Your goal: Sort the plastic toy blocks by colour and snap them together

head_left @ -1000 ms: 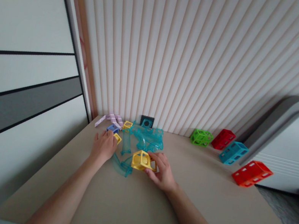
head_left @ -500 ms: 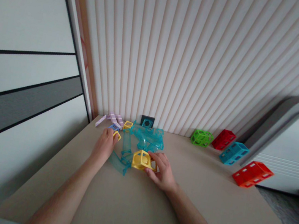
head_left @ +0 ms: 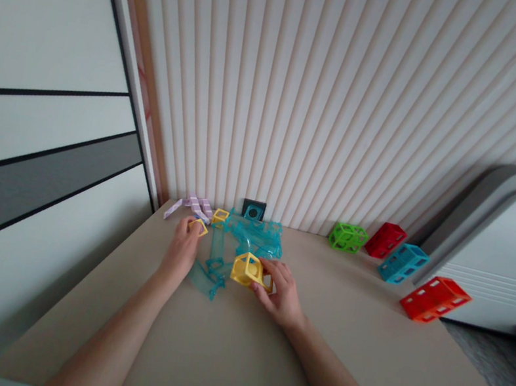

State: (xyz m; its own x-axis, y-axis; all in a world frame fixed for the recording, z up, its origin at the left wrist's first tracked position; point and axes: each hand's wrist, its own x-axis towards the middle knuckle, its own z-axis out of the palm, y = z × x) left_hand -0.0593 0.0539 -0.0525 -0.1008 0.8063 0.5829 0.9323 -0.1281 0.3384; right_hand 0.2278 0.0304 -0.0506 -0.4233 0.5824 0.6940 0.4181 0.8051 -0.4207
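Note:
My left hand [head_left: 182, 249] is closed on a small yellow square frame tile [head_left: 199, 228], held over the back left of the table. In my right hand [head_left: 283, 296] is a yellow open-sided block [head_left: 247, 269] made of frame tiles, gripped at its right end between thumb and fingers. Transparent teal track pieces [head_left: 257, 236] lie behind the block, and a curved teal piece [head_left: 203, 280] lies to its left. Just beyond my left hand, another yellow frame tile [head_left: 220, 216] rests by the teal pieces.
Pale purple striped strips [head_left: 193, 203] lie at the back left. A dark square piece [head_left: 253, 210] leans against the ribbed wall. Along the right stand a green block [head_left: 348, 237], a dark red block [head_left: 386, 240], a blue block [head_left: 403, 264] and an orange-red block [head_left: 436, 300].
My left hand has turned and lifted the yellow tile slightly, so more of its face shows. The yellow block in my right hand has shifted slightly up and tilted.

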